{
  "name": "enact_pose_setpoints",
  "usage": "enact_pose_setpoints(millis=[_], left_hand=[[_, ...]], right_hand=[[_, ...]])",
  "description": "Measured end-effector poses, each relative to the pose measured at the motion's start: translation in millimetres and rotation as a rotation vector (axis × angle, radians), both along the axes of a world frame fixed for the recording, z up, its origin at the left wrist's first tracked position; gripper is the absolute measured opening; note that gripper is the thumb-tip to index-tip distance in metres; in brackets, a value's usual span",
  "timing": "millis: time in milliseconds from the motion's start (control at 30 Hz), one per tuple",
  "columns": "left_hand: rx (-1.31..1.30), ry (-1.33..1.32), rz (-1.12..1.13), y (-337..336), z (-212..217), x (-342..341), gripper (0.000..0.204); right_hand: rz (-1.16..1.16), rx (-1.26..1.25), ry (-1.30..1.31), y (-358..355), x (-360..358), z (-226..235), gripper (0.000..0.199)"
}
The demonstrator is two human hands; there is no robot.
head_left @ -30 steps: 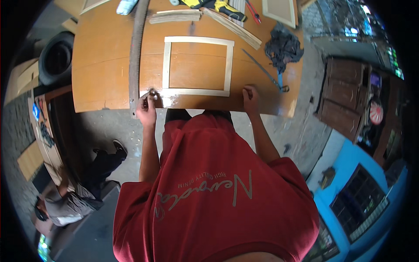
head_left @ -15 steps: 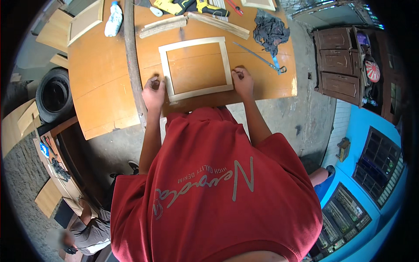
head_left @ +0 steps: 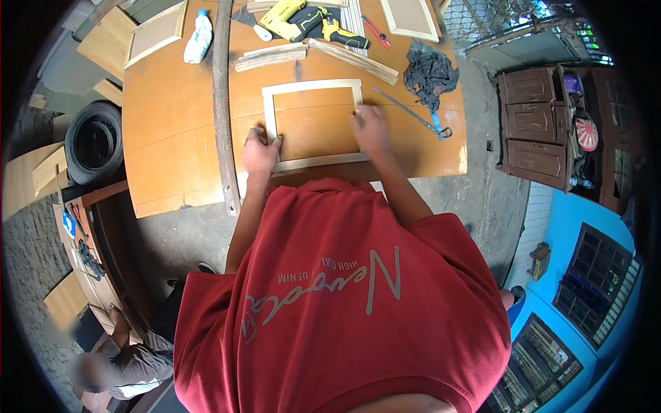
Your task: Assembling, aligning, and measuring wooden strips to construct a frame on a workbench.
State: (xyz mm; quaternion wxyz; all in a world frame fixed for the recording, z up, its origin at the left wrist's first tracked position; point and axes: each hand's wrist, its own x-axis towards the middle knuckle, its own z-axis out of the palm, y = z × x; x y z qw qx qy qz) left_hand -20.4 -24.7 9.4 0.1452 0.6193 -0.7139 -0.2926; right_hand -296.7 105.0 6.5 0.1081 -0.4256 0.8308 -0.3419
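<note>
A pale rectangular wooden frame lies flat on the orange-brown table in front of me. My left hand is closed on the frame's near left corner. The fingers of my right hand lie flat over the frame's right rail near its near right corner. My red shirt hides the table's near edge below the frame.
A long dark wooden strip runs along the table left of the frame. Beyond lie wooden slats, a yellow drill, a plastic bottle, a dark rag and a metal tool. Tyre left, brown cabinet right, a seated person lower left.
Both hands have moved up from the table's near edge onto the frame's near corners. The view has tilted, so the table sits higher and larger in it.
</note>
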Motion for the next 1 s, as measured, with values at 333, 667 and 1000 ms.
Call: enact_pose_setpoints(millis=[333, 667, 1000], left_hand=[[0.017, -0.04, 0.101, -5.3, -4.6, 8.8, 0.047], [-0.132, 0.012, 0.151, -1.1, -10.6, 19.4, 0.042], [-0.167, 0.053, 0.136, -0.3, -9.8, 20.4, 0.039]], right_hand=[[0.291, 0.078, 0.238, -113.4, 11.6, -5.4, 0.039], [0.399, 0.25, 0.259, -128.1, 16.3, -4.2, 0.031], [0.398, 0.262, 0.287, -127.0, 23.8, -4.9, 0.032]])
